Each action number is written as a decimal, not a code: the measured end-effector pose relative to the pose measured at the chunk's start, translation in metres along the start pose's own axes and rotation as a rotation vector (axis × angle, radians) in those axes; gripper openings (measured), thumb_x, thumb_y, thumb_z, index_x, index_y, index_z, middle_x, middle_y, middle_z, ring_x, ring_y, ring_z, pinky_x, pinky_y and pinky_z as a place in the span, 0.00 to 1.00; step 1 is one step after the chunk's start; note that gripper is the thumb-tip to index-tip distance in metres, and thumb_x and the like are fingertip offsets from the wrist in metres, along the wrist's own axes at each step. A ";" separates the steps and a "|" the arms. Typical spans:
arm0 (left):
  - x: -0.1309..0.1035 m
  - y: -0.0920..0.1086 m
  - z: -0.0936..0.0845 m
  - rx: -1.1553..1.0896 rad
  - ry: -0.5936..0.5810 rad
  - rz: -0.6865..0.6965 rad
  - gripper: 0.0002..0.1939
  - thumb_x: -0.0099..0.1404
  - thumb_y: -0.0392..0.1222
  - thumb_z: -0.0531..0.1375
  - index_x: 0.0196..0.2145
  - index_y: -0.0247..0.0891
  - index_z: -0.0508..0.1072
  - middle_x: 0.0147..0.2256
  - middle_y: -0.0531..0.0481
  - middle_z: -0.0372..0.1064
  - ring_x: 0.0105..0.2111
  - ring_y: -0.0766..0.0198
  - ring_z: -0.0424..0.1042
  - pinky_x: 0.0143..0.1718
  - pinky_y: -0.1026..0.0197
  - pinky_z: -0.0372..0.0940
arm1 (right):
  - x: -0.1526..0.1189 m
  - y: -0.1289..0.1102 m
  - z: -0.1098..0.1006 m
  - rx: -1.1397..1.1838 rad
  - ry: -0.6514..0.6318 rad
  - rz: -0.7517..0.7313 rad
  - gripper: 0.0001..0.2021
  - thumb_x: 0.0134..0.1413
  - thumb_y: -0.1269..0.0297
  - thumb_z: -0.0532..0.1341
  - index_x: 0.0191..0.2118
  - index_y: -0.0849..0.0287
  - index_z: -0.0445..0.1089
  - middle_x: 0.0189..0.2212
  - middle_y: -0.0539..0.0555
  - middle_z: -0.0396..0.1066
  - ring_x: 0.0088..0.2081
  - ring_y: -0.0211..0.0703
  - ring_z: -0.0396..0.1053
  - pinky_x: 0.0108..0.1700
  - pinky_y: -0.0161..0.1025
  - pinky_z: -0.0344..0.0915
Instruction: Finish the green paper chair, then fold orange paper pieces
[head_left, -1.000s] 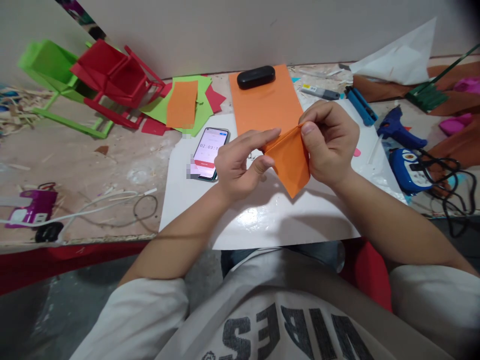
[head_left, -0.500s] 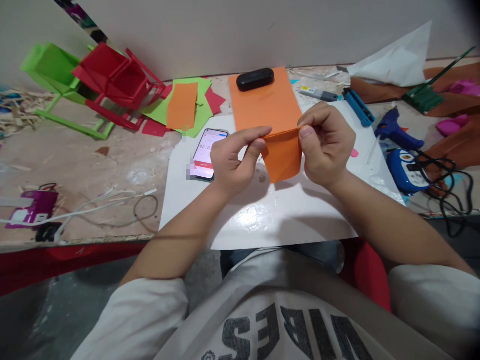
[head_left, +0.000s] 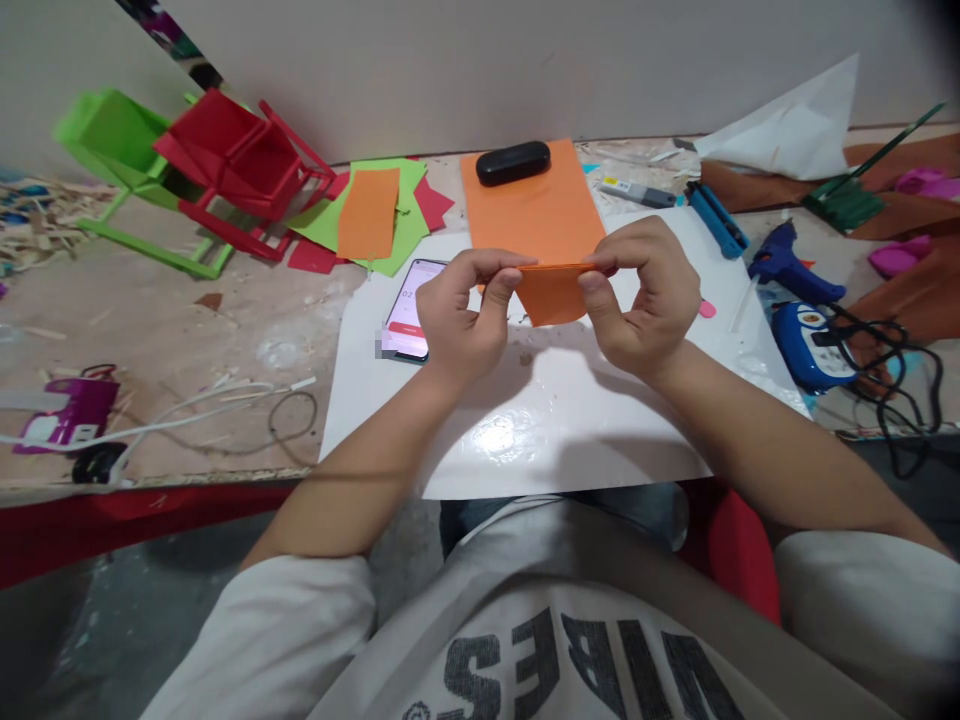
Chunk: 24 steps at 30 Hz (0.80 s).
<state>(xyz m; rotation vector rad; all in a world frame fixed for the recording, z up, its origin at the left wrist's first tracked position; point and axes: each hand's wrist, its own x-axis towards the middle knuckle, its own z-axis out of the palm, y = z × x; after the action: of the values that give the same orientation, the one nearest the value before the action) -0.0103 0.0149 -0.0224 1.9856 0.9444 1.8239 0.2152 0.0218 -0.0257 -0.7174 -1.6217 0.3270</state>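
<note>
Between my hands hangs a small piece of orange paper, with a narrow folded edge along its top. My left hand pinches the left end of that edge between thumb and fingers. At the other end, my right hand pinches the fold with thumb and index finger, its other fingers curled. The paper is held above a white sheet. Just left of my left hand lies a phone with a lit timer screen, partly covered by the hand. Behind the fold is a larger orange sheet.
A black case rests on the orange sheet. Red and green paper chairs stand left, near coloured paper offcuts. To the right are a cutter knife, a blue glue gun and a blue device with black cable.
The hanging orange piece has tilted, so less of its face shows below the fold. My right hand has shifted slightly left, closer to my left hand.
</note>
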 end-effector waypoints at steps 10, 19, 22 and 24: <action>0.000 0.002 0.002 0.059 0.058 0.091 0.15 0.88 0.59 0.64 0.49 0.51 0.87 0.42 0.54 0.89 0.42 0.60 0.88 0.44 0.55 0.79 | 0.012 -0.020 0.006 -0.022 0.112 -0.274 0.07 0.81 0.57 0.66 0.53 0.37 0.82 0.38 0.53 0.83 0.39 0.57 0.79 0.41 0.59 0.78; 0.003 0.002 0.001 0.039 -0.010 0.041 0.20 0.85 0.68 0.65 0.51 0.52 0.86 0.45 0.51 0.89 0.44 0.57 0.88 0.48 0.50 0.82 | 0.006 -0.001 0.003 -0.171 0.107 -0.104 0.13 0.81 0.41 0.64 0.46 0.40 0.78 0.37 0.54 0.80 0.43 0.58 0.79 0.48 0.60 0.81; 0.004 0.004 0.003 0.066 0.057 0.096 0.19 0.85 0.67 0.65 0.48 0.52 0.86 0.42 0.51 0.89 0.41 0.58 0.87 0.45 0.51 0.81 | 0.001 0.005 0.002 -0.110 0.054 0.049 0.18 0.77 0.33 0.66 0.44 0.40 0.78 0.37 0.56 0.79 0.47 0.62 0.79 0.53 0.66 0.81; 0.004 0.005 0.005 0.075 0.090 0.130 0.19 0.86 0.66 0.66 0.46 0.51 0.85 0.39 0.52 0.88 0.38 0.59 0.86 0.42 0.52 0.80 | -0.001 0.006 0.003 -0.076 0.069 0.055 0.18 0.75 0.31 0.67 0.44 0.39 0.78 0.37 0.56 0.79 0.47 0.64 0.78 0.52 0.68 0.80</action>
<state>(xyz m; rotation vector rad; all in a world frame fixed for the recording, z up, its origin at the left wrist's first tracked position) -0.0042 0.0147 -0.0165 2.0697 0.9426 1.9906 0.2137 0.0266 -0.0302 -0.8233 -1.5578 0.2784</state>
